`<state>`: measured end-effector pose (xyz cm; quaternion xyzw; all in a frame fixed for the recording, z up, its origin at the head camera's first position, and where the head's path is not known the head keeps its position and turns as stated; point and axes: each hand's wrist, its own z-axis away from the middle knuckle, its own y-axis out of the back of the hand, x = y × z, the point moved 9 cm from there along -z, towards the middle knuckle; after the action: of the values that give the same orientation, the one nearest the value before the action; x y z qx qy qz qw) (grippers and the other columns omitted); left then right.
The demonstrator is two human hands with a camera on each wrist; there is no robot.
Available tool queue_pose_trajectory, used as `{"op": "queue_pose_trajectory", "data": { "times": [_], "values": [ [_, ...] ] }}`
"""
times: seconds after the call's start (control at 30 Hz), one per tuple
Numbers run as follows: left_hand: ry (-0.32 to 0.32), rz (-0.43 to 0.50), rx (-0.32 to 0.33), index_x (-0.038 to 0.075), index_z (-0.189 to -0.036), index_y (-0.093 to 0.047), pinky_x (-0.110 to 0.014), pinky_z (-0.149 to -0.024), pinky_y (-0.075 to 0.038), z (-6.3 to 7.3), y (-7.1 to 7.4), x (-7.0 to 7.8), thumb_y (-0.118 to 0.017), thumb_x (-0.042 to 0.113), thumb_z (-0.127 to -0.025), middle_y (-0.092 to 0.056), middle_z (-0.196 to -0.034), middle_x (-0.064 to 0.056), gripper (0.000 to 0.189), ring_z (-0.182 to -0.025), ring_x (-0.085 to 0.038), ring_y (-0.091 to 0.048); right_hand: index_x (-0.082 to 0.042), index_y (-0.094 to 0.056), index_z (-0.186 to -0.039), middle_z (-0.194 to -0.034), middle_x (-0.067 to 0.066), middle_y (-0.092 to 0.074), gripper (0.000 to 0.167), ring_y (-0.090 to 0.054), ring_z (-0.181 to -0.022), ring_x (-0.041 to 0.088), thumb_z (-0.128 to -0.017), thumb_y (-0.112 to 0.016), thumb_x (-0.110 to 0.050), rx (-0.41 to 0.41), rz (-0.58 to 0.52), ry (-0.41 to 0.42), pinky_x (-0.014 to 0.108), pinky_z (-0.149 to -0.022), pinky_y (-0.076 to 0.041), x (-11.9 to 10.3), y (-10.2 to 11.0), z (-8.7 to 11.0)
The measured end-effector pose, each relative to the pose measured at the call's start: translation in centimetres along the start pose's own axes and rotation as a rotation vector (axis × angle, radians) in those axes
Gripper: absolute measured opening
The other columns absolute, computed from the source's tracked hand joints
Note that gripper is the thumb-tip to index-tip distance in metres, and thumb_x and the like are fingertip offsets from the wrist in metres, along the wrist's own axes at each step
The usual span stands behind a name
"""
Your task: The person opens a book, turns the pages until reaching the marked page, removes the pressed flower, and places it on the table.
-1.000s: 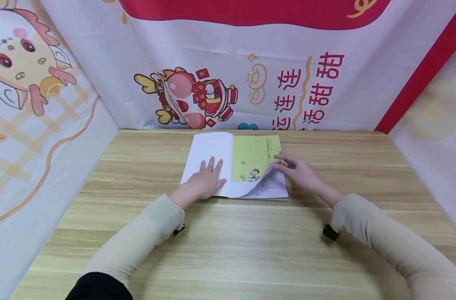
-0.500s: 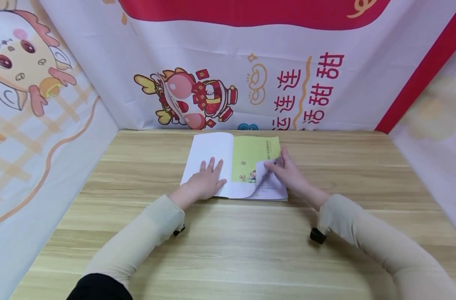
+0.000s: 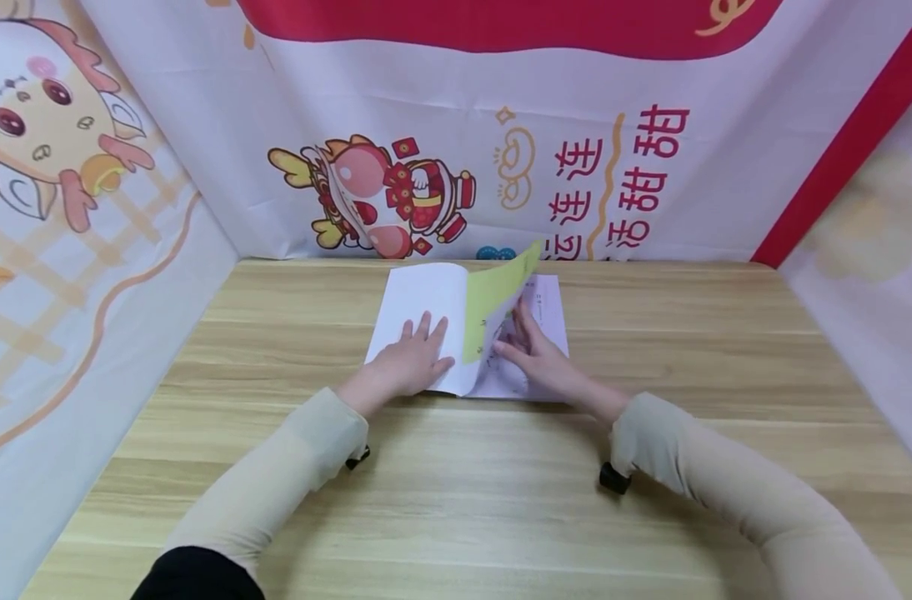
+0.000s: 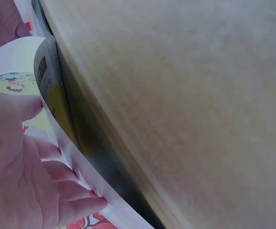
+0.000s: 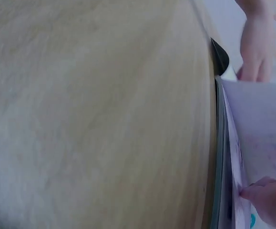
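Observation:
An open book lies on the wooden table, its left side a blank white page and its spine towards the middle. My left hand lies flat on that white page with fingers spread. In the left wrist view the left hand rests along the curved page near the book's edge. A green-printed page stands lifted and bent from the spine, its far corner up in the air. My right hand pinches this page near its loose edge, thumb and fingers bent. A pale page with print shows beneath it.
The wooden table stretches around the book. Behind it hangs a white and red printed cloth, with more printed cloth at the left. A small black device sits under the right wrist.
My right hand has moved left and carried the green page up and over from nearly flat, uncovering the pale page below. The left hand has stayed in place.

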<state>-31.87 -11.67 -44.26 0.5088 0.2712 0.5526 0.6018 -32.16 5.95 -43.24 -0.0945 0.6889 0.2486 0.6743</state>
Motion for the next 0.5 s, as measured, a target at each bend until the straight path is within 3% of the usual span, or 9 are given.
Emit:
{"op": "queue_pose_trajectory", "data": {
  "times": [0.1, 0.17, 0.27, 0.33, 0.43, 0.5],
  "values": [
    [-0.042, 0.043, 0.016, 0.005, -0.165, -0.010, -0.062, -0.119, -0.020, -0.2, 0.4, 0.1, -0.034, 0.046, -0.111, -0.001, -0.168, -0.025, 0.072, -0.152, -0.050, -0.006, -0.015, 0.009, -0.164, -0.170, 0.010, 0.007, 0.089, -0.015, -0.155, 0.031, -0.107, -0.058, -0.022, -0.043, 0.073, 0.036, 0.041, -0.122, -0.021, -0.5, -1.1, 0.1],
    [-0.070, 0.130, 0.025, 0.003, -0.164, -0.012, -0.058, -0.122, -0.013, -0.4, 0.9, -0.1, -0.029, 0.046, -0.112, -0.005, -0.168, -0.024, 0.069, -0.153, -0.046, -0.006, -0.018, 0.006, -0.165, -0.170, 0.009, 0.005, 0.085, -0.017, -0.154, 0.030, -0.107, -0.057, -0.025, -0.076, 0.125, 0.043, 0.040, -0.122, -0.021, -0.7, -1.8, 0.2],
    [-0.108, 0.295, 0.047, 0.000, -0.163, -0.015, -0.049, -0.125, -0.008, -0.5, 1.8, -0.5, -0.019, 0.048, -0.112, -0.012, -0.168, -0.019, 0.070, -0.155, -0.037, -0.008, -0.022, 0.002, -0.166, -0.171, 0.009, 0.000, 0.081, -0.020, -0.153, 0.030, -0.108, -0.054, -0.030, -0.128, 0.194, 0.044, 0.041, -0.122, -0.020, -0.6, -2.7, 0.3],
    [-0.097, 0.423, 0.055, 0.001, -0.163, -0.017, -0.047, -0.125, -0.010, -0.5, 2.4, -1.2, -0.014, 0.051, -0.111, -0.015, -0.168, -0.016, 0.072, -0.155, -0.033, -0.011, -0.023, 0.002, -0.166, -0.171, 0.008, -0.001, 0.079, -0.017, -0.154, 0.030, -0.109, -0.052, -0.031, -0.162, 0.246, 0.058, 0.042, -0.123, -0.017, -0.6, -3.2, 0.4],
    [-0.104, 0.621, 0.062, 0.001, -0.161, -0.028, -0.050, -0.124, -0.015, -0.3, 3.3, -2.1, -0.010, 0.054, -0.110, -0.022, -0.167, -0.017, 0.076, -0.154, -0.033, -0.017, -0.021, 0.001, -0.166, -0.171, 0.007, -0.001, 0.078, -0.010, -0.155, 0.025, -0.109, -0.051, -0.032, -0.212, 0.322, 0.082, 0.042, -0.124, -0.013, -0.7, -4.1, 0.4],
    [-0.096, 0.755, 0.033, 0.003, -0.160, -0.033, -0.058, -0.122, -0.017, -0.1, 3.5, -2.6, -0.008, 0.056, -0.109, -0.023, -0.167, -0.020, 0.077, -0.154, -0.037, -0.018, -0.019, 0.000, -0.166, -0.171, 0.005, 0.002, 0.077, -0.004, -0.155, 0.021, -0.109, -0.051, -0.033, -0.240, 0.374, 0.094, 0.040, -0.125, -0.010, -0.7, -4.6, 0.4]
  ]
}}
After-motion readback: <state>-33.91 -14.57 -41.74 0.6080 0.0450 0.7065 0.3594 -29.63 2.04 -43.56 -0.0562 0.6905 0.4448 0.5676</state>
